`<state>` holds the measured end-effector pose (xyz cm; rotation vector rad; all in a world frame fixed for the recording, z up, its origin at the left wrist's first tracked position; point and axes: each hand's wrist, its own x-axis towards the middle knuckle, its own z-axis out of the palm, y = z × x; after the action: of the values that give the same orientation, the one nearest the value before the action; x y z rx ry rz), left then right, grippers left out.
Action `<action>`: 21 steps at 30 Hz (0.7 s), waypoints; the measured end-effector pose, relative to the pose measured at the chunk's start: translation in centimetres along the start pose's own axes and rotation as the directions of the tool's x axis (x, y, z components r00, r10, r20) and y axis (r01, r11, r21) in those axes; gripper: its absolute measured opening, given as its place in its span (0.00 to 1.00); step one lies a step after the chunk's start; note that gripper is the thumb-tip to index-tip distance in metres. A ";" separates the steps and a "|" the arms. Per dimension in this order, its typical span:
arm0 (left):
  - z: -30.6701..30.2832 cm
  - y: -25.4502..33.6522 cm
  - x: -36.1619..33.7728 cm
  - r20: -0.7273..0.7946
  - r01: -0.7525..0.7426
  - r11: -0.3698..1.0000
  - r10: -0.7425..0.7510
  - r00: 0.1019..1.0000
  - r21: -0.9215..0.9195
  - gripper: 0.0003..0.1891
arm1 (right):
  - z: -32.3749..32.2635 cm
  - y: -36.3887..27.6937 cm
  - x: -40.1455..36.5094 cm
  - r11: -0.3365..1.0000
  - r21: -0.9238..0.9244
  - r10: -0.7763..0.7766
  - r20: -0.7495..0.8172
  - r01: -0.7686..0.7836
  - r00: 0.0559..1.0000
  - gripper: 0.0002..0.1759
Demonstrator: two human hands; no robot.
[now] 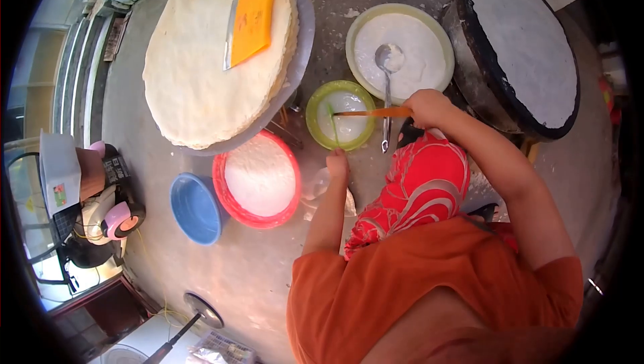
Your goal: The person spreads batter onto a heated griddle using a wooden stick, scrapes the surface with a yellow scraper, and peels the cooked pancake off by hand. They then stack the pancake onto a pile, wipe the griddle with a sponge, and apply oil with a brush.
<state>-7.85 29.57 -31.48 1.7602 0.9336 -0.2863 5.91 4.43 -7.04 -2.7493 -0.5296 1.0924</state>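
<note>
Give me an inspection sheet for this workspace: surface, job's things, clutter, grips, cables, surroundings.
Surface: grey concrete floor, dusted white in places.
Job's things: orange stick, tip in the small green bowl of white liquid.
Clutter: stack of flat rounds under an orange scraper; batter bowl with ladle; red bowl; blue bowl; griddle.
Grips: right hand closed on the stick; left hand by a clear wrapper, grip unclear.
Cables: thin wires beside a pink device.
Surroundings: window frames at left.
</note>
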 end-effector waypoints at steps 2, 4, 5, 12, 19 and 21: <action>-0.3 1.7 -3.6 0.003 -0.156 0.986 0.156 0.988 0.065 0.13 | 1.1 0.1 0.3 0.985 -0.151 -0.104 -0.104 0.087 0.989 0.19; -0.5 4.0 -5.9 0.061 -0.093 0.996 0.093 0.994 -0.016 0.13 | 2.5 0.4 0.7 0.927 -0.327 -0.287 -0.308 0.182 0.907 0.20; -0.8 4.3 -6.6 0.123 -0.022 0.995 0.034 0.992 -0.096 0.13 | 2.9 0.6 0.6 0.928 -0.322 -0.288 -0.304 0.186 0.908 0.20; -1.8 1.7 -1.6 -0.115 -0.231 0.931 0.272 0.955 0.283 0.16 | -0.2 2.6 -4.1 0.995 -0.096 -0.065 -0.252 0.042 0.966 0.23; -4.3 7.7 -6.8 -0.077 -0.150 0.804 0.236 0.969 0.575 0.15 | 1.1 1.7 -4.2 0.994 0.086 -0.057 -0.141 0.070 0.988 0.17; -4.7 7.8 -7.7 -0.063 -0.178 0.791 0.263 0.963 0.586 0.15 | 1.7 1.7 -2.5 0.997 0.070 -0.011 -0.194 0.025 0.981 0.16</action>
<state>-8.53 29.29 -19.58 2.4621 0.7691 -0.3155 3.57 1.88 -7.09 -2.7420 -0.4775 0.8109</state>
